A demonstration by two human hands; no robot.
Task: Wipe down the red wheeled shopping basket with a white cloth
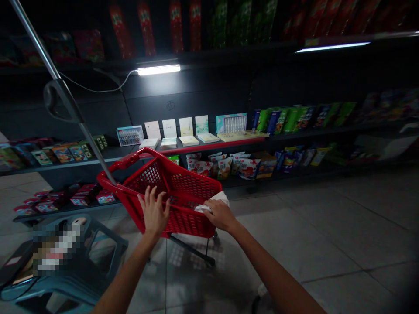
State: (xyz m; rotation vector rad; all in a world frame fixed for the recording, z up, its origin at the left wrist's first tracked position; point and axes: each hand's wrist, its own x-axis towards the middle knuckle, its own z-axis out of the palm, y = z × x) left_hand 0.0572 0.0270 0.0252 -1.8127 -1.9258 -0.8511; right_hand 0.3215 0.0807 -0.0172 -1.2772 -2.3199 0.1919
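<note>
A red plastic shopping cart (pixel 193 183) with perforated basket walls stands in front of me. My right hand (pixel 221 213) is closed on a white cloth (pixel 221 197), pressing it on the rim at the cart's right end. Over the near side of the basket is my left hand (pixel 154 211), its fingers spread and nothing in them. I cannot tell whether it touches the rim. A metal pole (pixel 75 104) with a grey handle rises at the cart's left end.
Behind the cart runs a dark shelf (pixel 131 150) with booklets, boxes and snack bags (pixel 248 168). Bottles (pixel 176 26) line the upper shelf. At the lower left stands a blue-grey plastic stool (pixel 108 244) with things on it. Lit tubes (pixel 159 69) hang under the upper shelf.
</note>
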